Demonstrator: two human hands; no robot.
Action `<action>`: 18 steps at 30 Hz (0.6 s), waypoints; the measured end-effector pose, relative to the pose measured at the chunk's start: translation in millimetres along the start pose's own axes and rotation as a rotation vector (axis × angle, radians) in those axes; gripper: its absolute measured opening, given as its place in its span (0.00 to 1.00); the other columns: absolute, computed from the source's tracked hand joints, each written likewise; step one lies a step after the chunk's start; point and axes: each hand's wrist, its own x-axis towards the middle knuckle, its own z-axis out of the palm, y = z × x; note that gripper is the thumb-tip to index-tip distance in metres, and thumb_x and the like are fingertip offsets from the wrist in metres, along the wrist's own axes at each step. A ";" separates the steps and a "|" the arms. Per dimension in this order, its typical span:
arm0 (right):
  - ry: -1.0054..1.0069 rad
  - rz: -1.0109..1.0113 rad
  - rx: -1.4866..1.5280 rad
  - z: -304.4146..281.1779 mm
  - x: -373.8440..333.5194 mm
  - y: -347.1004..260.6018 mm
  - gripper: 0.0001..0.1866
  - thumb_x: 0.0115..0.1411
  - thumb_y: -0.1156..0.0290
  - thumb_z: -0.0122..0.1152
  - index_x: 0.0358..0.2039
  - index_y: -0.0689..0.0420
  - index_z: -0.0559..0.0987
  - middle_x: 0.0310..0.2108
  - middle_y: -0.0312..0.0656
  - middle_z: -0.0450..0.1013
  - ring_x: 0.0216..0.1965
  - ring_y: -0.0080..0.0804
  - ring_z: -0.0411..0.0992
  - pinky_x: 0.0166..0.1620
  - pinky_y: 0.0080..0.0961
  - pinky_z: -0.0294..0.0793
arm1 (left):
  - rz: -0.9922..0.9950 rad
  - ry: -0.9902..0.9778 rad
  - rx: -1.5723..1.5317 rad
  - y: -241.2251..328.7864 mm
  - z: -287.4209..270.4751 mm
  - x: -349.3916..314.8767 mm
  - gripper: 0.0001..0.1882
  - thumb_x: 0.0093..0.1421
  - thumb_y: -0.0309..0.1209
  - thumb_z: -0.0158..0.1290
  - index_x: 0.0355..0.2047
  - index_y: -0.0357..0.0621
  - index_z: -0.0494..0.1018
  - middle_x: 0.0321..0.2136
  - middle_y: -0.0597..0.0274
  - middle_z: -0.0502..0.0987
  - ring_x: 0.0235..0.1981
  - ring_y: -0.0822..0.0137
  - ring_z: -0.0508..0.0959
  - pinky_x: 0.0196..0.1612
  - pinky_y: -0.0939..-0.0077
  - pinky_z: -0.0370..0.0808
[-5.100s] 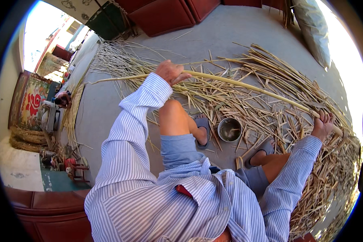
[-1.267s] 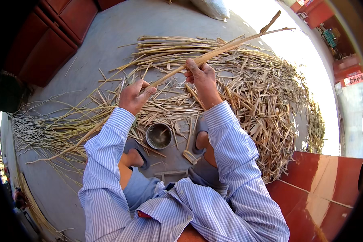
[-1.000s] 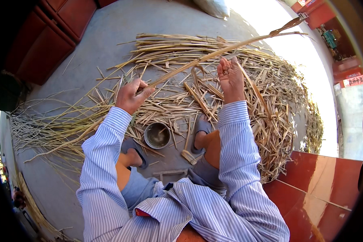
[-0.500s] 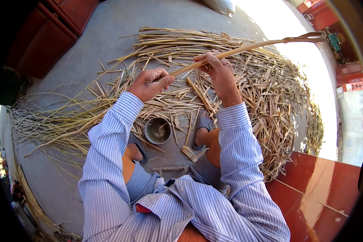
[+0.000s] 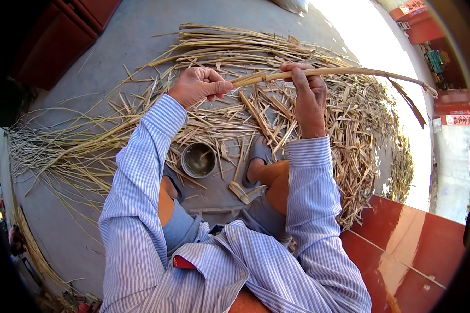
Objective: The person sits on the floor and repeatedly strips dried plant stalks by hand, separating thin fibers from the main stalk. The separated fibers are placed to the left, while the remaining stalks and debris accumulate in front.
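A long pale-yellow dry stalk (image 5: pixel 344 71) stretches between my hands and runs on to the far right, where a brown dry leaf (image 5: pixel 408 103) hangs from it. My left hand (image 5: pixel 199 87) pinches the stalk's left end between thumb and fingers. Farther along, my right hand (image 5: pixel 309 96) is closed around it, thumb on the near side. Below them, many loose stalk pieces and dry husks (image 5: pixel 357 141) lie scattered over the floor. Beyond the hands lies a bundle of long stalks (image 5: pixel 224 47).
A round metal bowl (image 5: pixel 198 160) with murky liquid and a small stick stands between my feet. Thin branching stalks (image 5: pixel 62 151) fan out at the left. Dark red furniture (image 5: pixel 49 47) stands at far left; a glossy red panel (image 5: pixel 402 235) lies at lower right.
My right hand has slid rightward along the stalk, away from my left hand. The stalk's far end has swung down, and its leaf now droops. The left hand has risen slightly.
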 end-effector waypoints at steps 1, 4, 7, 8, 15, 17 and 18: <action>-0.036 -0.010 -0.021 -3.3 -1.3 -0.5 0.11 0.67 0.70 0.51 0.39 0.62 0.80 0.37 0.41 0.78 0.41 0.26 0.75 0.50 0.22 0.73 | -0.003 -0.011 -0.003 -2.2 -1.4 0.4 0.14 0.52 0.35 0.67 0.30 0.37 0.77 0.21 0.63 0.77 0.20 0.78 0.73 0.22 0.86 0.71; -0.118 -0.067 0.043 -7.5 -3.2 1.8 0.10 0.67 0.69 0.54 0.39 0.60 0.81 0.39 0.39 0.77 0.40 0.23 0.73 0.46 0.20 0.71 | 0.008 0.136 -0.098 -8.9 -7.2 2.4 0.15 0.53 0.36 0.67 0.33 0.37 0.77 0.22 0.64 0.77 0.21 0.78 0.72 0.24 0.86 0.71; -0.104 -0.032 0.224 -13.3 -8.5 2.8 0.10 0.67 0.69 0.53 0.39 0.62 0.80 0.39 0.42 0.77 0.41 0.28 0.75 0.48 0.24 0.75 | 0.089 0.311 -0.297 -6.1 -54.9 9.7 0.16 0.56 0.37 0.65 0.35 0.38 0.75 0.22 0.68 0.74 0.21 0.79 0.70 0.24 0.86 0.69; -0.074 0.004 0.283 -14.2 -11.2 3.0 0.11 0.67 0.69 0.53 0.39 0.62 0.80 0.39 0.42 0.77 0.42 0.29 0.75 0.48 0.25 0.75 | 0.114 0.370 -0.280 -4.4 -62.4 7.3 0.15 0.56 0.37 0.64 0.35 0.38 0.75 0.21 0.69 0.73 0.21 0.79 0.70 0.24 0.86 0.69; -0.071 0.179 0.457 -11.1 11.0 17.9 0.14 0.67 0.71 0.52 0.50 0.65 0.72 0.46 0.55 0.75 0.48 0.43 0.76 0.52 0.33 0.78 | 0.491 0.876 1.569 -10.7 -78.6 -13.7 0.28 0.59 0.52 0.55 0.43 0.38 0.75 0.39 0.52 0.78 0.37 0.50 0.78 0.40 0.56 0.72; -0.053 0.193 0.487 -5.4 12.5 18.6 0.15 0.67 0.71 0.53 0.50 0.66 0.71 0.46 0.55 0.75 0.47 0.43 0.77 0.51 0.33 0.79 | 0.504 0.631 1.395 -10.6 -73.0 -16.0 0.29 0.60 0.54 0.53 0.43 0.36 0.75 0.39 0.51 0.78 0.37 0.54 0.78 0.38 0.59 0.73; -0.037 0.199 0.481 -4.8 14.1 18.6 0.15 0.67 0.71 0.53 0.50 0.66 0.71 0.45 0.55 0.75 0.47 0.43 0.77 0.51 0.33 0.79 | 0.518 0.509 1.297 -10.0 -65.6 -13.1 0.30 0.61 0.55 0.51 0.43 0.36 0.75 0.39 0.51 0.77 0.36 0.56 0.78 0.38 0.60 0.73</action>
